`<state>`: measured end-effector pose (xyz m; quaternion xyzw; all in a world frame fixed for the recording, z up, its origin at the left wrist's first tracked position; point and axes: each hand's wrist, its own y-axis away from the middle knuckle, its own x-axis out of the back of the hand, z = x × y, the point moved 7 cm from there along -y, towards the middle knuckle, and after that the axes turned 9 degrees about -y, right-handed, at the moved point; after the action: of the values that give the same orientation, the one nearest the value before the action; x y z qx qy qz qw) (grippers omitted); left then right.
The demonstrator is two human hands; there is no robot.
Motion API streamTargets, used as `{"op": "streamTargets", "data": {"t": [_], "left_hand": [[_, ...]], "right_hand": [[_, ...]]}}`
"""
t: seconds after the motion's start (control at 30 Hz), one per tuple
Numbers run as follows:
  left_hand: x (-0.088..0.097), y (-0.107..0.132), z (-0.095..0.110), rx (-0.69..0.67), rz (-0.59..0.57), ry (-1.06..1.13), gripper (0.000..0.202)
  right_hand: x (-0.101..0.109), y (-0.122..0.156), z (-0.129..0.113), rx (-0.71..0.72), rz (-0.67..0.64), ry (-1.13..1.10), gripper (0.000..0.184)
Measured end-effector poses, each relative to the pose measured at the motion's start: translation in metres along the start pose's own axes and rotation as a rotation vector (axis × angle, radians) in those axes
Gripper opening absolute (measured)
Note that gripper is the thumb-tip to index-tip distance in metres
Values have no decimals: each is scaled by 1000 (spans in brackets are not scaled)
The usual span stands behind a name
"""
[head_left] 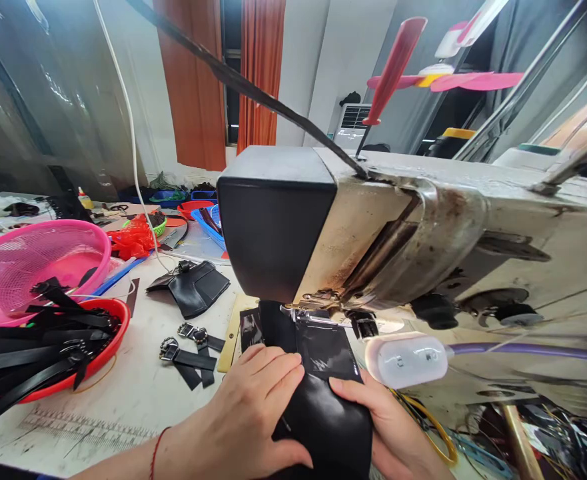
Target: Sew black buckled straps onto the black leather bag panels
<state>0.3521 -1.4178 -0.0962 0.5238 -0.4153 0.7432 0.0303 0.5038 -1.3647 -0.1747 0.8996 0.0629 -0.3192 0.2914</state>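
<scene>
A glossy black leather piece (323,413) lies under the sewing machine's (278,227) needle area, its far end beneath the presser foot (318,313). My left hand (253,407) lies on the leather's left side, fingers flat and close together, thumb apart below. With its thumb on top and its fingers partly hidden underneath, my right hand (393,427) grips the right edge. A smooth dark patch (326,350) shows on the leather near the foot. A white lamp (412,360) glows just right of the work.
Left on the table are black buckled straps (193,357), a black leather item (190,287), a red basin (108,347) full of straps and a pink basket (73,233). A pink-bladed fan (436,80) stands behind the machine. Yellow tubing (438,433) hangs at lower right.
</scene>
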Motion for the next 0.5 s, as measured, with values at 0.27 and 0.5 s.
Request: {"op": "streamTargets", "data": {"t": [0.27,0.5], "left_hand": [[-8,-14,-16,15,-47,-37,65],[-7,-24,-24,-34,11,-79,47]], "right_hand": [[-13,-14,-16,49,-10,-30,23],[-18,-23,-30,158,0,-40,23]]}}
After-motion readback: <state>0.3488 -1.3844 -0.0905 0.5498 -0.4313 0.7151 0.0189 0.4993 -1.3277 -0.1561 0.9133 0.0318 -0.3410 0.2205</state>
